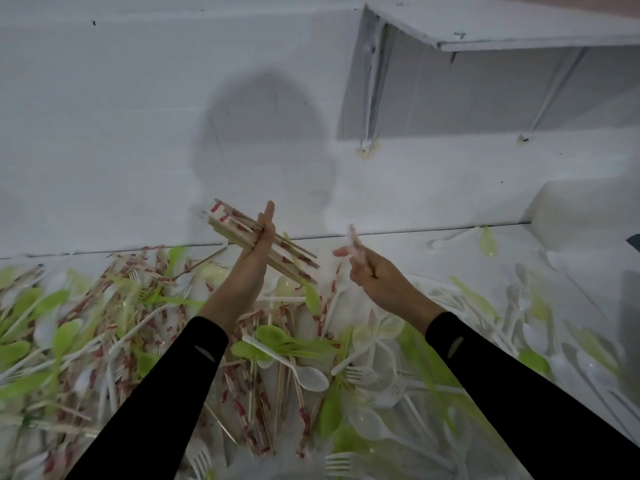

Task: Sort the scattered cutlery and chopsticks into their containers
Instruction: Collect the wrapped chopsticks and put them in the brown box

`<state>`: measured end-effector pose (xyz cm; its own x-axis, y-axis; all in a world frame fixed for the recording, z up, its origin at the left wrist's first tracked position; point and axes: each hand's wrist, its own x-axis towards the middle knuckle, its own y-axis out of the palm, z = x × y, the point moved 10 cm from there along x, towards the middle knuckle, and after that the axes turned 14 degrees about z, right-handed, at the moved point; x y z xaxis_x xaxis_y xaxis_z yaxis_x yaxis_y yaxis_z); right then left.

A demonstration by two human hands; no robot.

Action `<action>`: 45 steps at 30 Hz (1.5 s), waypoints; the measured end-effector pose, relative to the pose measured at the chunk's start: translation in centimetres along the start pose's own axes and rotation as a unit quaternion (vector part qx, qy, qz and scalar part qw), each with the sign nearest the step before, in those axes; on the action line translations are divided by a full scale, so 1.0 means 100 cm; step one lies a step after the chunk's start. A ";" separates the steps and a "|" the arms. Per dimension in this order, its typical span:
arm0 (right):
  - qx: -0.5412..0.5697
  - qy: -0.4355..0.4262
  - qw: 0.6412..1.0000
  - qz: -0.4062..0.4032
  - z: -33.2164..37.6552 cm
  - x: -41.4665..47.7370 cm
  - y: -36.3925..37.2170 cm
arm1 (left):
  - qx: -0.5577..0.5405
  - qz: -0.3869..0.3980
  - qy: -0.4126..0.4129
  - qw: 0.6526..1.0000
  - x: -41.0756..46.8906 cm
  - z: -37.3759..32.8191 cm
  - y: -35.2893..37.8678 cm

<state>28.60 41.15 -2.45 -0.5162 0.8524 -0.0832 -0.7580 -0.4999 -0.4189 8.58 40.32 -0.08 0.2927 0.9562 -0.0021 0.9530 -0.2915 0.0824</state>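
Observation:
My left hand (254, 258) holds a bundle of paper-wrapped chopsticks (228, 225) raised above the table, slanting from upper left to lower right. My right hand (370, 271) is lifted beside it, a short gap to the right, pinching a blurred wrapped chopstick (354, 239) that points upward. Below both hands lies a dense pile of cutlery on the white table (398, 242): wrapped chopsticks (249, 403), green spoons (273, 336), white spoons (308, 377) and white forks (360, 374).
A white wall (138, 133) rises behind the table. A white shelf (519, 32) hangs at upper right. A white box-like container (581, 209) stands at the far right. A white and a green spoon (487, 241) lie apart near the back edge.

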 end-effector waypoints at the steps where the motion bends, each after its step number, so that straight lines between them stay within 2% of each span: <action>1: -0.036 0.002 0.999 0.019 0.000 0.003 0.006 | -0.008 0.005 0.004 1.000 0.001 -0.004 -0.001; 4: -0.203 0.003 0.974 0.098 0.002 0.005 0.030 | -0.044 -0.025 0.036 0.998 0.000 -0.020 -0.013; 7: -0.365 0.007 0.917 0.159 -0.003 0.006 0.053 | -0.116 -0.097 0.126 0.980 -0.007 -0.049 -0.030; 9: -0.445 -0.018 0.881 0.161 -0.007 0.009 0.062 | -0.137 -0.141 0.157 0.968 -0.014 -0.060 -0.039; 11: -0.502 -0.052 0.849 0.154 -0.010 0.013 0.070 | -0.049 -0.170 0.123 0.977 -0.018 -0.060 -0.043; 13: -0.539 -0.099 0.823 0.148 -0.009 0.014 0.078 | 0.119 -0.156 0.022 0.980 -0.014 -0.044 -0.040; 15: -0.584 -0.132 0.788 0.141 -0.007 0.015 0.086 | 0.289 -0.088 -0.085 0.949 -0.007 -0.014 -0.030; 17: -0.621 -0.154 0.755 0.144 -0.007 0.013 0.092 | 0.425 0.004 -0.141 0.894 -0.005 0.021 -0.017; 19: -0.621 -0.156 0.753 0.151 -0.011 0.010 0.088 | 0.518 0.074 -0.176 0.834 -0.005 0.051 -0.009; 21: -0.606 -0.160 0.767 0.139 -0.012 0.004 0.078 | 0.582 0.095 -0.191 0.784 -0.007 0.070 -0.007; 27: -0.498 -0.170 0.848 0.063 -0.007 -0.004 0.028 | 0.666 0.082 -0.214 0.710 -0.004 0.076 -0.013; 29: -0.491 -0.175 0.853 0.037 0.001 -0.009 0.014 | 0.663 0.067 -0.197 0.719 -0.003 0.068 -0.014; 32: -0.461 -0.171 0.871 -0.005 0.014 -0.014 -0.006 | 0.620 0.035 -0.156 0.769 -0.005 0.053 -0.018; 34: -0.434 -0.133 0.891 -0.020 0.021 -0.012 -0.018 | 0.615 0.020 -0.149 0.774 -0.008 0.046 -0.025; 35: -0.423 -0.109 0.899 -0.010 0.022 -0.010 -0.019 | 0.627 0.013 -0.145 0.765 -0.008 0.044 -0.027; 37: -0.391 -0.061 0.917 0.045 0.019 -0.006 -0.009 | 0.656 -0.014 -0.130 0.743 -0.012 0.034 -0.027; 38: -0.377 -0.041 0.922 0.074 0.018 -0.006 -0.001 | 0.651 -0.027 -0.124 0.749 -0.017 0.029 -0.026; 40: -0.360 -0.030 0.926 0.113 0.020 -0.008 0.018 | 0.568 -0.042 -0.118 0.813 -0.028 0.027 -0.026; 41: -0.367 -0.029 0.920 0.136 0.019 -0.011 0.029 | 0.524 -0.046 -0.115 0.843 -0.032 0.029 -0.025; 42: -0.384 -0.031 0.908 0.166 0.018 -0.014 0.043 | 0.511 -0.037 -0.112 0.851 -0.038 0.032 -0.020; 45: -0.441 -0.037 0.864 0.239 0.009 -0.028 0.078 | 0.537 0.051 -0.127 0.832 -0.051 0.058 0.009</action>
<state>23.73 34.71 -4.66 -0.7356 0.5522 -0.3924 0.1310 -0.4523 -0.8822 8.44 35.06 -5.74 0.2525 0.9286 -0.2719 0.4022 -0.3563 -0.8434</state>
